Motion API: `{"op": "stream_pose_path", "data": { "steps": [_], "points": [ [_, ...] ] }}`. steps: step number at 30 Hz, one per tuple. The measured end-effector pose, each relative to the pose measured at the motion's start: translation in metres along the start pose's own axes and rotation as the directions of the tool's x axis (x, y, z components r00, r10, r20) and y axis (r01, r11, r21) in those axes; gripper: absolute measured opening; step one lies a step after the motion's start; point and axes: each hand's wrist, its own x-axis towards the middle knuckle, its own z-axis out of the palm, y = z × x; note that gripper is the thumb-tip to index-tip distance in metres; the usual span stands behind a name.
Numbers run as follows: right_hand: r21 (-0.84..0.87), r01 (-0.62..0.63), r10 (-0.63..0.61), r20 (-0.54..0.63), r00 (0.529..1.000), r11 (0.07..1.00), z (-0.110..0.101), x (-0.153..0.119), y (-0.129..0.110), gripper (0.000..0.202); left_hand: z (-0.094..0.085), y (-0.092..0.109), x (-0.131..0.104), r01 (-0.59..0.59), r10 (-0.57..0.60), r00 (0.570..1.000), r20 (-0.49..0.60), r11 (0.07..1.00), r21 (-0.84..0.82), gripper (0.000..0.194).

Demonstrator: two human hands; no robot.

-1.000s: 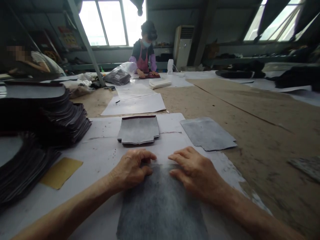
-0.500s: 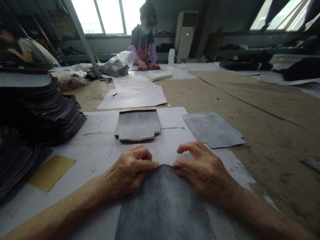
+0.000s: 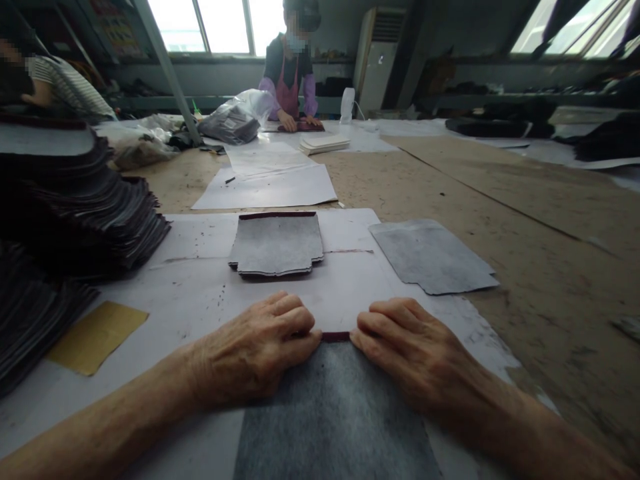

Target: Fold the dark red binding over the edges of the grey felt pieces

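Note:
A grey-backed sheet of leather-like material [image 3: 333,413] lies in front of me, its far edge turned over into a narrow dark red strip. My left hand [image 3: 263,347] is closed, with thumb and fingers pinching that folded edge at its left end. At the right end my right hand [image 3: 413,347] pinches the same edge, fingers curled. Just beyond my hands sits a small stack of similar grey pieces [image 3: 277,245] with a dark red folded top edge. A single flat grey piece [image 3: 434,257] rests to the right of it.
Tall stacks of dark pieces [image 3: 85,200] stand at the left beside a yellow-brown card [image 3: 100,337]. White paper [image 3: 195,293] covers the table under my hands. Across the table a co-worker [image 3: 293,80] handles a dark red piece near a plastic bag [image 3: 235,120].
The far edge of the sheet, curved and grey before, is now folded over as a straight dark red strip. My right fingers have curled down onto it.

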Motion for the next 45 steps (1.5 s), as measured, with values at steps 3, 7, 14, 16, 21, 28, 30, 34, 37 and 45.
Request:
{"op": "stream_pose_path", "data": {
  "steps": [3, 7, 14, 16, 21, 28, 30, 34, 37, 45],
  "points": [
    [-0.024, 0.015, -0.014, 0.032, 0.999, 1.0, 0.0, 0.0, -0.001, 0.029, 0.0, -0.001, 0.0, 0.013, -0.013, 1.0, 0.008, 1.0, -0.024, 0.032],
    [-0.017, 0.04, -0.038, 0.089, 0.995, 0.999, 0.0, 0.0, 0.001, 0.028, 0.0, -0.004, -0.002, 0.026, -0.024, 0.999, 0.038, 0.998, -0.062, 0.035],
    [-0.024, 0.039, -0.037, 0.081, 0.996, 0.999, 0.001, 0.003, 0.002, 0.028, 0.001, -0.004, -0.002, 0.025, -0.022, 0.997, 0.068, 0.999, -0.032, 0.032],
    [-0.036, 0.051, -0.047, 0.113, 0.992, 0.998, 0.001, 0.004, 0.002, 0.031, 0.001, -0.003, -0.001, 0.02, -0.019, 0.997, 0.069, 1.0, -0.023, 0.032],
    [-0.031, 0.049, -0.042, 0.198, 0.979, 0.998, 0.0, 0.006, 0.002, 0.031, 0.0, -0.003, -0.005, 0.024, -0.022, 0.996, 0.091, 0.999, -0.022, 0.034],
    [-0.037, 0.064, -0.059, 0.123, 0.991, 0.997, -0.001, 0.009, 0.002, 0.033, -0.003, -0.007, -0.016, 0.09, -0.094, 0.995, -0.018, 0.985, -0.144, 0.042],
    [-0.041, 0.066, -0.061, 0.111, 0.992, 0.997, -0.001, 0.009, 0.002, 0.033, -0.005, -0.01, -0.019, 0.098, -0.109, 0.992, -0.061, 0.981, -0.166, 0.037],
    [-0.035, 0.07, -0.066, 0.103, 0.992, 0.997, 0.0, 0.007, 0.003, 0.032, -0.009, -0.012, -0.022, 0.088, -0.095, 0.994, -0.046, 0.986, -0.139, 0.031],
    [-0.036, 0.07, -0.066, 0.109, 0.992, 0.997, 0.0, 0.007, 0.003, 0.032, -0.01, -0.011, -0.021, 0.064, -0.066, 0.998, -0.017, 0.994, -0.084, 0.028],
    [-0.054, 0.067, -0.062, 0.104, 0.993, 0.996, 0.001, 0.009, 0.003, 0.033, -0.009, -0.004, -0.02, 0.06, -0.061, 0.996, 0.066, 0.998, 0.01, 0.026]
  ]
}}
